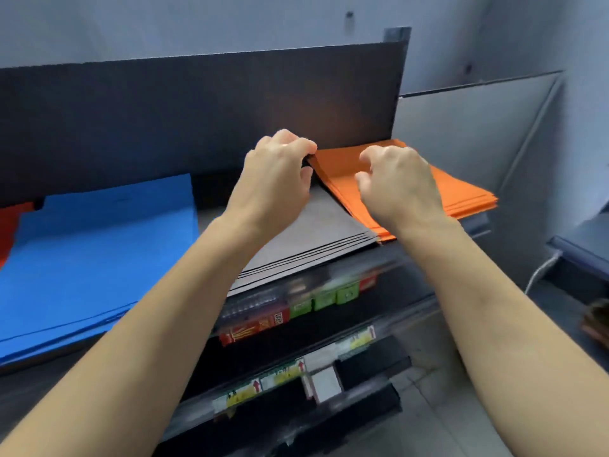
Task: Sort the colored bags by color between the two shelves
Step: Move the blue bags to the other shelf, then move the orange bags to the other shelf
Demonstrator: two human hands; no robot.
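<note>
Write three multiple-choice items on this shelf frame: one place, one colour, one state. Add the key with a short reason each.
1. What lies directly right of the grey bag stack?
A white bag stack
B orange bag stack
C purple bag stack

2. What colour is the widest bag stack?
A green
B blue
C yellow

3. How does the grey bag stack lie?
A flat, with edges fanned at the front
B standing upright
C rolled up

Key:
1 B, the orange bag stack borders its right edge.
2 B, its whole top face is plain blue.
3 A, several thin edges step out along its front.
</note>
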